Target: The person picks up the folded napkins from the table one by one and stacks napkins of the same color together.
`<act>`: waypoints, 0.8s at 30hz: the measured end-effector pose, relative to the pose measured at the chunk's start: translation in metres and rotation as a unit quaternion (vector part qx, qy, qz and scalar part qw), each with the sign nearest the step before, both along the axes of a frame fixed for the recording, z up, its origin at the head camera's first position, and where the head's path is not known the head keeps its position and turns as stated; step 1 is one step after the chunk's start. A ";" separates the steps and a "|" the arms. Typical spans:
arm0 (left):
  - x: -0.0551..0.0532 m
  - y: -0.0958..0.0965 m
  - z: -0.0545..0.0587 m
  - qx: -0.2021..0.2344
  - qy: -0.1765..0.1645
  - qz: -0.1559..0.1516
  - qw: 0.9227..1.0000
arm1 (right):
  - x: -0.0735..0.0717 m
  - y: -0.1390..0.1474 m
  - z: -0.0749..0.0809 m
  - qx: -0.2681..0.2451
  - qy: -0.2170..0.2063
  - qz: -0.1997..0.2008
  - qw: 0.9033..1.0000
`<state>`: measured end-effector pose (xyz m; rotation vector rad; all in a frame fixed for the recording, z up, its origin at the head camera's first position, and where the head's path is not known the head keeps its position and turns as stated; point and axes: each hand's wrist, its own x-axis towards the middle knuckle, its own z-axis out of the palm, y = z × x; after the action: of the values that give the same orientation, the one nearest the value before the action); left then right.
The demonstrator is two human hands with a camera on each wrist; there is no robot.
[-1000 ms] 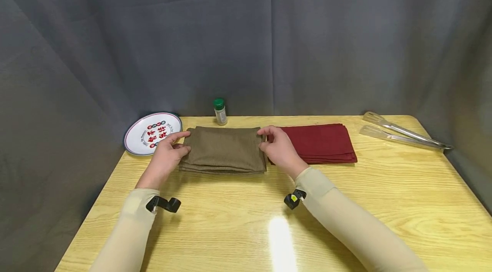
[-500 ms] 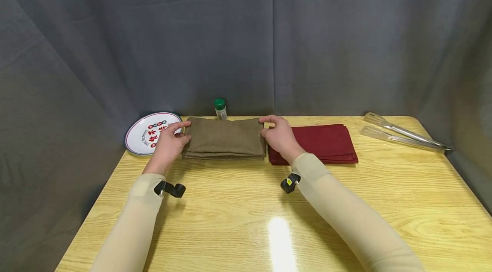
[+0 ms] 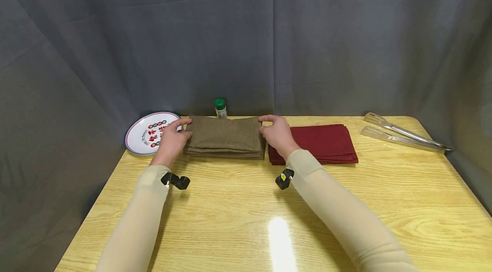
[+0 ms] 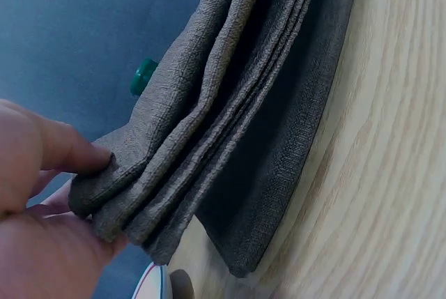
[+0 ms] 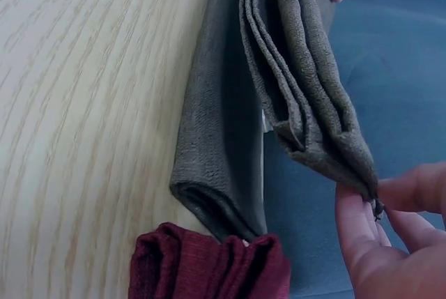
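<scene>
A brown cloth (image 3: 226, 133), folded into several layers, hangs between both hands near the back of the table. My left hand (image 3: 171, 140) pinches its left end between thumb and fingers. At the right end, my right hand (image 3: 277, 135) pinches a corner the same way. Beneath it lies another folded brown layer (image 5: 202, 125) on the wooden table, with a gap showing between the two in both wrist views. Close beside the right hand rests a folded dark red cloth (image 3: 319, 144), its left part overlapped by that hand in the head view.
A white oval plate (image 3: 136, 136) with red characters stands at the back left, close to the left hand. Behind the brown cloth is a small green-capped bottle (image 3: 220, 105). Metal tongs (image 3: 415, 137) lie at the right. A grey curtain (image 3: 230, 50) hangs behind the table.
Both hands have raised the brown cloth and moved it toward the back of the table. It now covers the lower part of the bottle in the head view.
</scene>
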<state>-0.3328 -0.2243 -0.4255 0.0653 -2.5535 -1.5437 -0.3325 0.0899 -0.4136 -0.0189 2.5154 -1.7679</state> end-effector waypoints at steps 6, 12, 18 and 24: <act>-0.008 0.009 0.000 -0.021 0.015 -0.012 1.000 | -0.004 0.003 -0.008 0.003 -0.008 -0.011 1.000; -0.010 0.012 -0.004 0.013 0.000 -0.011 1.000 | -0.005 0.009 -0.015 0.021 -0.002 0.000 1.000; -0.006 0.004 -0.009 0.012 -0.027 -0.018 0.999 | -0.003 0.015 -0.018 -0.007 -0.019 0.036 0.999; 0.003 -0.002 -0.011 -0.013 -0.019 -0.051 0.998 | 0.001 0.020 -0.016 0.003 -0.016 0.052 0.999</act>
<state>-0.3301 -0.2264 -0.4361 -0.0398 -2.6439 -1.5582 -0.3318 0.1098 -0.4300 -0.1163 2.4503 -1.7068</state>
